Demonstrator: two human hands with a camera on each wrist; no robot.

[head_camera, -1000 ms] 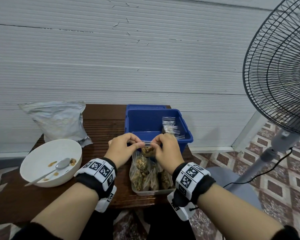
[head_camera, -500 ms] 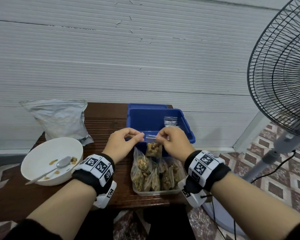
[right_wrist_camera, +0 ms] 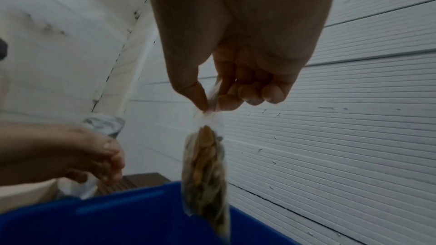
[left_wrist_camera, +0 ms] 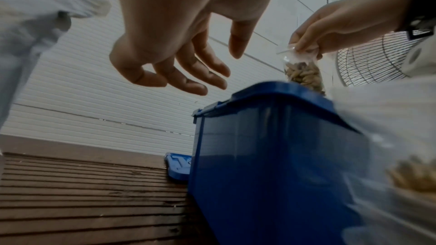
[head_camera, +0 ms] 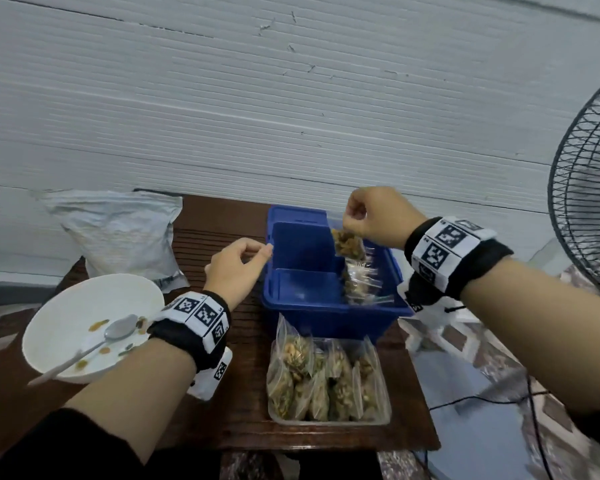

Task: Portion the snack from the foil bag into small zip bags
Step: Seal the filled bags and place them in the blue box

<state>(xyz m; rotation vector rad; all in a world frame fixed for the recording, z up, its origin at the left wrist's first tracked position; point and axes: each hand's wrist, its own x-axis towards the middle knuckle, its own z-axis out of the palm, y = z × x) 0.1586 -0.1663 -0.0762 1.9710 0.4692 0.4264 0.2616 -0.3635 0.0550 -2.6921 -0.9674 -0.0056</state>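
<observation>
My right hand (head_camera: 355,221) (right_wrist_camera: 212,103) pinches the top of a small filled zip bag (head_camera: 349,244) (right_wrist_camera: 205,165) (left_wrist_camera: 303,72), which hangs over the right side of the blue bin (head_camera: 302,306) (left_wrist_camera: 271,156). Empty zip bags (head_camera: 359,284) stand inside the bin below it. My left hand (head_camera: 238,263) (left_wrist_camera: 186,59) hovers left of the bin with loose fingers, holding nothing. The grey foil bag (head_camera: 118,230) leans at the back left of the table. Several filled zip bags sit in a clear tray (head_camera: 329,421) near the front edge.
A white bowl (head_camera: 49,327) with a spoon (head_camera: 118,329) and a few snack bits sits at the front left of the brown slatted table (head_camera: 243,410). A standing fan (head_camera: 589,209) is at the right. A white panelled wall is right behind the table.
Both hands were pinching the bag's zip over the tray. The left hand has let go and drawn left; the right hand has lifted the bag back over the blue bin.
</observation>
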